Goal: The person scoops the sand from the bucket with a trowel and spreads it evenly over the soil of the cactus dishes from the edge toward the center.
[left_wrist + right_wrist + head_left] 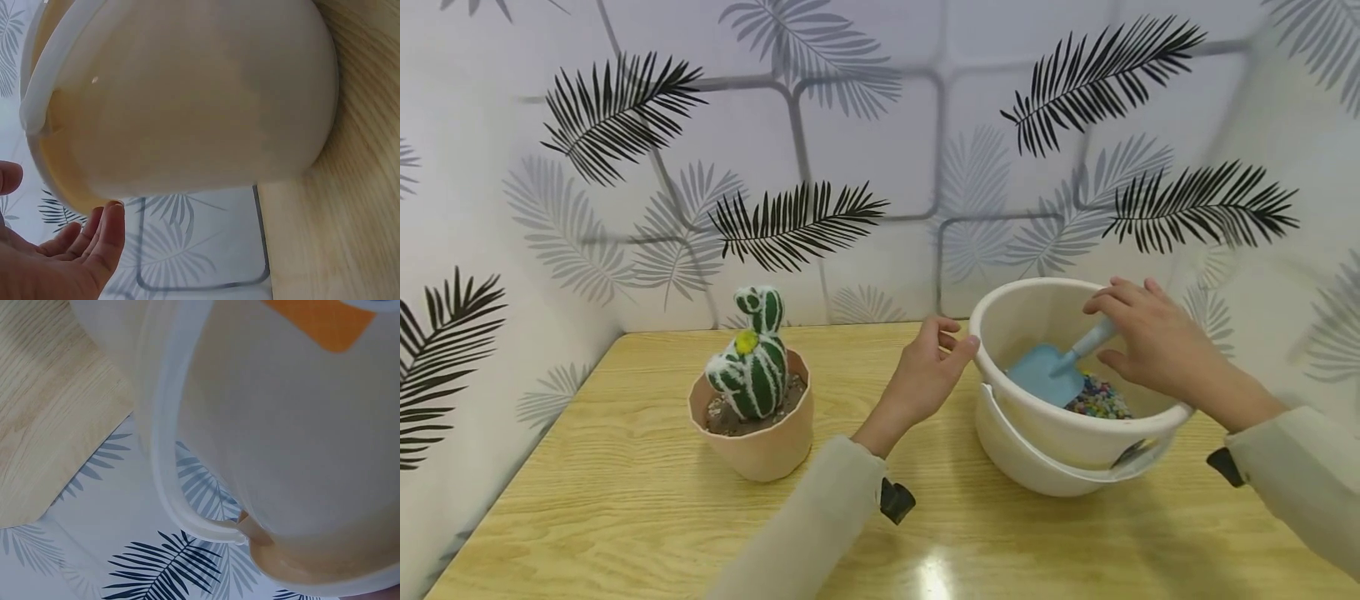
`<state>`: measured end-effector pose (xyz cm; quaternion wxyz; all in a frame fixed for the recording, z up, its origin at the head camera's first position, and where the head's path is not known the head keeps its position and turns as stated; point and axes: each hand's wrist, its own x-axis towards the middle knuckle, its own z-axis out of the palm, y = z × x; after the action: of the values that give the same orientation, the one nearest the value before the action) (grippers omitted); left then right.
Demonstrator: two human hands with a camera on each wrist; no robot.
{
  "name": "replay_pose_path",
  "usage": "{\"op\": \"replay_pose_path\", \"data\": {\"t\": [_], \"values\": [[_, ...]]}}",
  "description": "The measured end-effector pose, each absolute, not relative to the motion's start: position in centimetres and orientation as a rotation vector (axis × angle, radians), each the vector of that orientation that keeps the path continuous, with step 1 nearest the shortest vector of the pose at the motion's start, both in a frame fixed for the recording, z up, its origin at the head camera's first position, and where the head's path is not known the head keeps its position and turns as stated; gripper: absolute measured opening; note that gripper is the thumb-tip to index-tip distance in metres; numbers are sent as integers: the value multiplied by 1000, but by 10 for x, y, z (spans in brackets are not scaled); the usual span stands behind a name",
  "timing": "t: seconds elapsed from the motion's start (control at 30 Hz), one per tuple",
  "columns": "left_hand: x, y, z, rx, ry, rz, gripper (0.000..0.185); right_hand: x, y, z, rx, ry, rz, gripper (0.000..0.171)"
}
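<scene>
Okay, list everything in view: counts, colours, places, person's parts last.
Table: 1, light wood, foreground
Leaf-patterned wall covering: 1, white, black and grey, behind table
Pot: 1, peach, table's left
Soil: 1 patch, brown, in pot
Cactus: 1, green, white and yellow, in pot
Bucket: 1, white, table's right
Bucket handle: 1, white, bucket's near side
Marking: 1, orange, on bucket
Shovel: 1, light blue, partly in bucket
Small pieces: many, multicoloured, inside bucket
Wrist devices: 2, black, at wrists
Sleeves: 2, pale, on arms
Left hand: 1, bare, at bucket's left edge
Right hand: 1, bare, gripping shovel
</scene>
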<state>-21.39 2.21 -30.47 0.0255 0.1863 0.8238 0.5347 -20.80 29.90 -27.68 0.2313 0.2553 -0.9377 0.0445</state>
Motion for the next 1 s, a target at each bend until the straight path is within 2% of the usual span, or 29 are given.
{"op": "replay_pose_path", "data": {"t": [0.53,1.0], "values": [[-213,38,-313,538,2445,1761,47,-207,298,-278,673,-2610,103,51],[-212,46,-321,516,2350,1910,40,-204,297,-273,628,-2710,0,51]]}}
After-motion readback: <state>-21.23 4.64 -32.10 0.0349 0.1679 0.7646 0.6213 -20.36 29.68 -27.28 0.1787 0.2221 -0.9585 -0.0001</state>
